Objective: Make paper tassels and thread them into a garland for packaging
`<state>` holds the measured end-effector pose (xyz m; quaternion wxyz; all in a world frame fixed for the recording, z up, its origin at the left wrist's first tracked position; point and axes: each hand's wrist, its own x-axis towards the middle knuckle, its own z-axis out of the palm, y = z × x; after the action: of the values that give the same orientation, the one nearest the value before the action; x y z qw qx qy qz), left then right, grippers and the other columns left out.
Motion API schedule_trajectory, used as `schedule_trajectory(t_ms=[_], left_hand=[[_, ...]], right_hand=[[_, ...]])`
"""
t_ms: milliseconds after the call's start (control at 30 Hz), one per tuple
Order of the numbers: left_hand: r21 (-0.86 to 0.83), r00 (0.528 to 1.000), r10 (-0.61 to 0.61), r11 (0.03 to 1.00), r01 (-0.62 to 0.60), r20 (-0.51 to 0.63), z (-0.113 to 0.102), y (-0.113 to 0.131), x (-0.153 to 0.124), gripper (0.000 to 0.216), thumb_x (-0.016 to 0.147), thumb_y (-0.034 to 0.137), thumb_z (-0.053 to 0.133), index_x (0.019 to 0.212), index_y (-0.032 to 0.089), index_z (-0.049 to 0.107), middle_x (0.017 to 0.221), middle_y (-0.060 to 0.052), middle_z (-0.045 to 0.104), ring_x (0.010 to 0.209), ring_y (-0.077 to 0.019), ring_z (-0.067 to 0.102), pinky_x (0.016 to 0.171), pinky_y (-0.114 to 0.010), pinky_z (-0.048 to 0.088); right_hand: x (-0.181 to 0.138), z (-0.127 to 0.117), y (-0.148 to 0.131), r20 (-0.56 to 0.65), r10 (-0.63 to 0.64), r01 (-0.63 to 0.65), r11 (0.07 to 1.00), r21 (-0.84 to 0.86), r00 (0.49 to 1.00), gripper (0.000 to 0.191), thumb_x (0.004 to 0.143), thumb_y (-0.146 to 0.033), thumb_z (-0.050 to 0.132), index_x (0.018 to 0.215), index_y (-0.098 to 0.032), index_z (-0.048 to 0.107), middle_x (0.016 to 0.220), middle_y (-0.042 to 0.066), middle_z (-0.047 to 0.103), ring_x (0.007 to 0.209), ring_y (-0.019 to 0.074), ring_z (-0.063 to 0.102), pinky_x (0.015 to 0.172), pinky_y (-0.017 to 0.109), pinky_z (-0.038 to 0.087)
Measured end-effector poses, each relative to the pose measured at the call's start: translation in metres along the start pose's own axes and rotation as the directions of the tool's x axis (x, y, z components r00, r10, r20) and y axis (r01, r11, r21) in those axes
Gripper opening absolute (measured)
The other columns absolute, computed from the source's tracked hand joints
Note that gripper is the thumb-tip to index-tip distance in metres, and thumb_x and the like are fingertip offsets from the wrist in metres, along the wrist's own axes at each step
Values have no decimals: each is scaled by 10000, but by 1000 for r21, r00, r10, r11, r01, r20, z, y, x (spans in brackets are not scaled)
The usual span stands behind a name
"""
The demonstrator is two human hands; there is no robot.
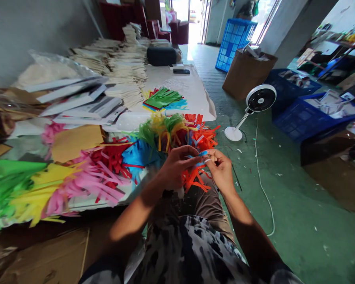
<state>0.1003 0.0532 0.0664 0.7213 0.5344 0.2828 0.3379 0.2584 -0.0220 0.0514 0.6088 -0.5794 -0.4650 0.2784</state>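
Cluttered workshop with a green floor (298, 205) and a long white bench (195, 98) running up the left half of the frame, piled with cut coloured paper. At centre frame both hands meet over the lap. The left hand (177, 165) is curled closed round the orange fringe (195, 180). The right hand (220, 167) pinches a thin blue strip (201, 153) between thumb and fingertips, touching the left fingers. The orange fringe hangs between and below the hands, just off the bench's near edge, and joins a yellow-green bundle (165, 126) above. A pink fringe pile (97, 177) sits at lower left and a white fan (258, 100) stands on the floor right of centre (cable trailing down). By the look of it the paper is thin, near weightless and floppy, and would tear easily at the cuts. It is best taken by the uncut band with a light pinch, not by the loose tassels.
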Motion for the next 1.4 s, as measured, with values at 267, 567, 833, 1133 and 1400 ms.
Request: schedule_trajectory(t_ms=[267, 567, 833, 1133, 1400], left_hand=[[-302, 988, -136, 947, 110, -69, -6, -5, 4, 282, 772, 347, 918, 902, 198, 718, 839, -1, 750, 630, -85, 656, 601, -215, 544], [-277, 983, -176, 948, 154, -57, -1, -7, 6, 300, 770, 376, 913, 905, 186, 725, 851, -12, 771, 657, -97, 681, 646, -215, 563], [-231, 991, -130, 965, 123, -14, 4, -13, 4, 303, 804, 395, 887, 900, 172, 706, 848, -14, 759, 554, -50, 552, 552, -195, 448], [-246, 993, -114, 964, 105, -21, 6, -16, 3, 354, 791, 415, 908, 937, 171, 697, 872, -26, 776, 609, -72, 615, 575, -192, 458], [-266, 993, -114, 959, 100, -38, 7, -15, 1, 393, 754, 430, 933, 934, 176, 694, 875, -20, 783, 638, -88, 655, 607, -195, 512]], right_hand=[[4, -3, -4, 67, 54, -51, 998, -43, 996, 231, 944, -454, 670, 1003, -231, 668, 710, -56, 506, 652, 144, 456, 638, 286, 370], [-10, -3, -8, -32, -96, 91, 988, -122, 995, 269, 1068, -469, 555, 918, -248, 582, 749, -48, 525, 649, 140, 474, 643, 299, 384], [-8, 5, -1, -161, -149, 130, 984, -119, 976, 232, 1058, -436, 589, 942, -237, 619, 758, -43, 584, 668, 138, 529, 660, 297, 411], [-8, 9, 3, -214, -110, 90, 991, -103, 970, 278, 1047, -462, 595, 893, -232, 619, 745, -42, 582, 680, 141, 524, 671, 288, 420], [-7, 13, 6, -272, -73, 56, 996, -69, 959, 289, 1021, -474, 613, 864, -232, 605, 758, -37, 581, 680, 144, 522, 673, 293, 419]])
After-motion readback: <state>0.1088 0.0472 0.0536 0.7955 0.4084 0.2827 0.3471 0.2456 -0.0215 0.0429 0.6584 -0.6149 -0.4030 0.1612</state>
